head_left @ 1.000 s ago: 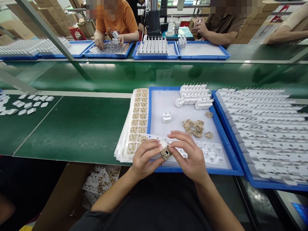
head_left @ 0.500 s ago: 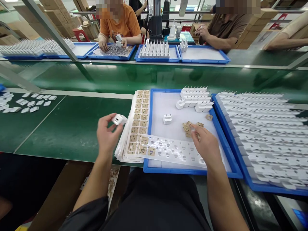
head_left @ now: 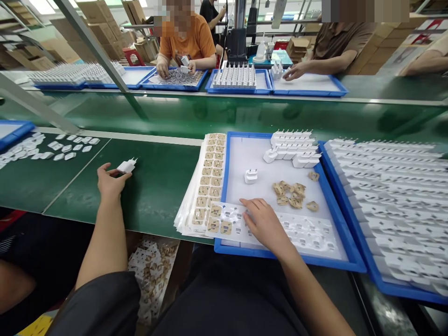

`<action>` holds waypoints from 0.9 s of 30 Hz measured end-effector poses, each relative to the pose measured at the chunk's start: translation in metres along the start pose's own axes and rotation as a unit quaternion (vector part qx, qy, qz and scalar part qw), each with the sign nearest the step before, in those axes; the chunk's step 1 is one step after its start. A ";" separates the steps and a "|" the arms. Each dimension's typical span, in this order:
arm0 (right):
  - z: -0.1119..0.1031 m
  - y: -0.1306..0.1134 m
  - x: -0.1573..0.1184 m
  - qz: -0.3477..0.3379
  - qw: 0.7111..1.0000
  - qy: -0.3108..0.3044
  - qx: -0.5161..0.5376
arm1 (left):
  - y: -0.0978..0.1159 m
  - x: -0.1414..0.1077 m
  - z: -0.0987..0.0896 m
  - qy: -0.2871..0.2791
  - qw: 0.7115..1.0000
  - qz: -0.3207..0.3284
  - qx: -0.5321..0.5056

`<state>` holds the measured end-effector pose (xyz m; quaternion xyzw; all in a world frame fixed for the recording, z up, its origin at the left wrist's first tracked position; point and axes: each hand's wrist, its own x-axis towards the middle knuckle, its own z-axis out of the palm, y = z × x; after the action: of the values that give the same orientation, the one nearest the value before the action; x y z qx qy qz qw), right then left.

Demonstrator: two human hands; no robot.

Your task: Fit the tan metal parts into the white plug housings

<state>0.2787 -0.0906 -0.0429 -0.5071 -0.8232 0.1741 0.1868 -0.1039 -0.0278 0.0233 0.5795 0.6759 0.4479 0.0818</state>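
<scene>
My left hand (head_left: 112, 183) grips a white plug adapter (head_left: 126, 165) above the green table, its pins pointing right. Over the clear sticker sheet (head_left: 308, 231), my right hand (head_left: 264, 219) is spread with its fingers apart and nothing visible in them. A few tan stickers (head_left: 226, 227) remain at the sheet's left end. The sheet lies across the front of a blue-rimmed tray (head_left: 227, 172). Inside the tray, one white adapter (head_left: 251, 176) stands alone, rows of adapters (head_left: 293, 144) stand at the back, and crumpled tan pieces (head_left: 296, 196) lie in a pile.
Stacked sticker sheets (head_left: 199, 196) lie left of the tray. A second tray (head_left: 350, 210) full of white adapters is at the right. Loose white pieces (head_left: 66, 148) lie at the left. Across the green belt (head_left: 175, 112), people work at more trays.
My left hand has moved left with the adapter, whose pins now show. My right hand has left the tan pile and moved left over the clear sheet. The view has shifted slightly.
</scene>
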 end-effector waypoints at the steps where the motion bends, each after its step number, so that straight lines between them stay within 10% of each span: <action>1: 0.000 0.000 0.000 0.001 1.000 0.001 0.008 | -0.002 0.001 -0.001 0.004 1.000 -0.005 0.005; 7: -0.016 0.000 -0.003 0.014 0.986 0.039 0.164 | -0.001 -0.015 0.025 0.003 0.998 -0.064 0.014; 10: -0.026 0.000 -0.006 0.035 0.975 0.052 0.214 | 0.030 -0.053 0.056 -0.223 0.966 -0.066 -0.114; 14: -0.031 0.004 -0.007 0.040 0.974 0.078 0.211 | 0.072 -0.094 0.089 -0.467 0.842 -0.106 -0.247; 27: -0.023 -0.018 -0.012 -0.119 0.960 0.242 0.079 | 0.094 -0.103 0.096 -0.515 0.717 -0.239 -0.403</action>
<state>0.2809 -0.1069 -0.0157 -0.4159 -0.7916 0.0868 0.4392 0.0551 -0.0737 -0.0089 0.4524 0.4004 0.2757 0.7477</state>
